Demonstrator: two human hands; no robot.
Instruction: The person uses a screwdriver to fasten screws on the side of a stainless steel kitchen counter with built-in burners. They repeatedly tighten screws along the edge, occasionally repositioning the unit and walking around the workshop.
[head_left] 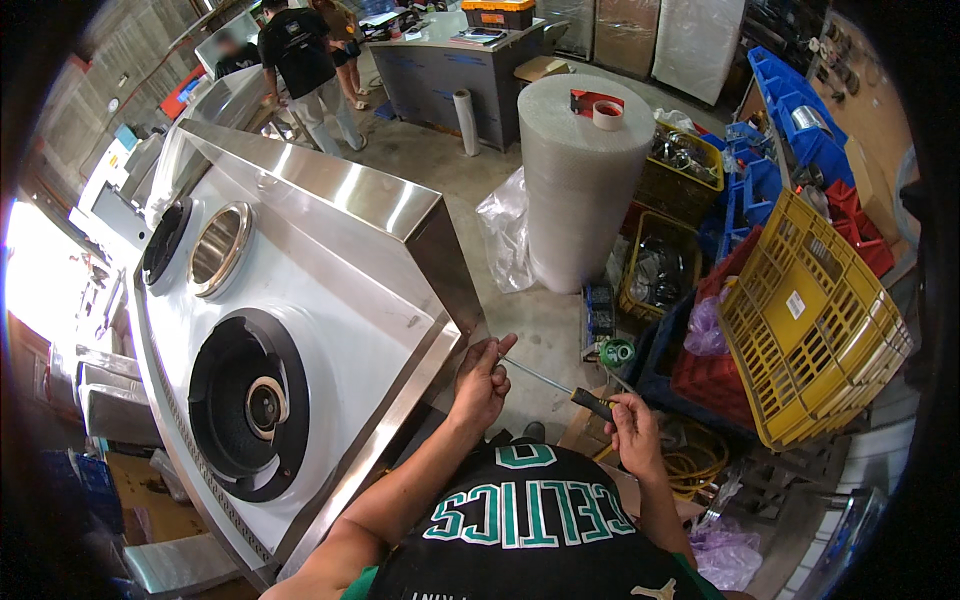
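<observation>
Now the right hand holds the screwdriver handle, so the left hand, pinching its tip by the stove corner, should keep it straight and steady.

screwdriver: long thin metal shaft, black handle with a yellow band. lies nearly level, tilted slightly, tip end up-left, handle end down-right. handle sits in the right hand; shaft tip end is at the left hand, just beside the lower corner of the steel stove. stove: shiny steel body, white top, round burner wells.
</observation>
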